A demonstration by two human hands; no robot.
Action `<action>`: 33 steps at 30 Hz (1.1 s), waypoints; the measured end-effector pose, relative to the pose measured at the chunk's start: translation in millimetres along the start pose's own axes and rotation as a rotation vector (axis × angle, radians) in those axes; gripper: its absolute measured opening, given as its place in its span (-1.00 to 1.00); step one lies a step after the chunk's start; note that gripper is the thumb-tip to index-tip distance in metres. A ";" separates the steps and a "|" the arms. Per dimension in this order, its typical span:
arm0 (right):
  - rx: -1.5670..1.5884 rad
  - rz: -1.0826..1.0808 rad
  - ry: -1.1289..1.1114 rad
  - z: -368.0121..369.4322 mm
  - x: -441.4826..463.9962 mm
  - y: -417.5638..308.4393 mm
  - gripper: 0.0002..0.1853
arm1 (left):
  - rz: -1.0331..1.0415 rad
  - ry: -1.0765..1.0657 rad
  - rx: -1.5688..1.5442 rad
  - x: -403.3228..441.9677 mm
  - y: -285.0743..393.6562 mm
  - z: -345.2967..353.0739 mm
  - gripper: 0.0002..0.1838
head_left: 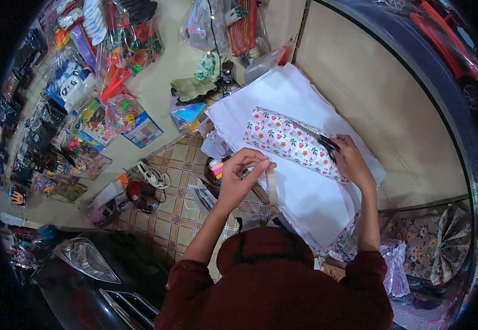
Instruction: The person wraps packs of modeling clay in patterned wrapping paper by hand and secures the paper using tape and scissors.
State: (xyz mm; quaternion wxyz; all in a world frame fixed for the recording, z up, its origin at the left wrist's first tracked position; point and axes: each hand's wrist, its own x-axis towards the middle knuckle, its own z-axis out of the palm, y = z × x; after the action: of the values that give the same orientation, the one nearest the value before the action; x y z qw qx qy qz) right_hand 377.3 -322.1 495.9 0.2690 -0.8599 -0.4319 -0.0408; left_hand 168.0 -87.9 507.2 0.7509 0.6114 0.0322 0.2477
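My left hand (pixel 244 170) is closed in a pinch, thumb against fingertips. A narrow, pale translucent strip that looks like tape (pixel 272 186) hangs from the fingertips over the near edge of the paper. My right hand (pixel 353 159) grips a pair of scissors (pixel 328 145) with black handles, their blades lying toward the upper left. Under the scissors is a package in floral wrapping paper (pixel 283 137), white with red flowers and dark leaves. It rests at a slant on a stack of large white sheets (pixel 327 206).
A black toy car (pixel 90 275) stands at lower left. Bagged toys (pixel 123 60) hang on the left wall. Tiled floor (pixel 156 220) shows between them and the paper. A tan panel (pixel 382 104) borders the right side, with a floral bag (pixel 431 242) below it.
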 end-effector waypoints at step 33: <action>0.437 -0.032 -0.836 -67.1 41.9 -12.2 -0.51 | -0.151 -0.103 -0.059 27.4 -44.6 -12.5 -0.43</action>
State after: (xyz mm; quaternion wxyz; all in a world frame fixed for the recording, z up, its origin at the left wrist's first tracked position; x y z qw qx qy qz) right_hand 405.0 -319.4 571.0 0.2459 -0.7190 -0.5150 0.3967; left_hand 202.4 -71.1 469.4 0.7859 0.5967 0.0321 0.1592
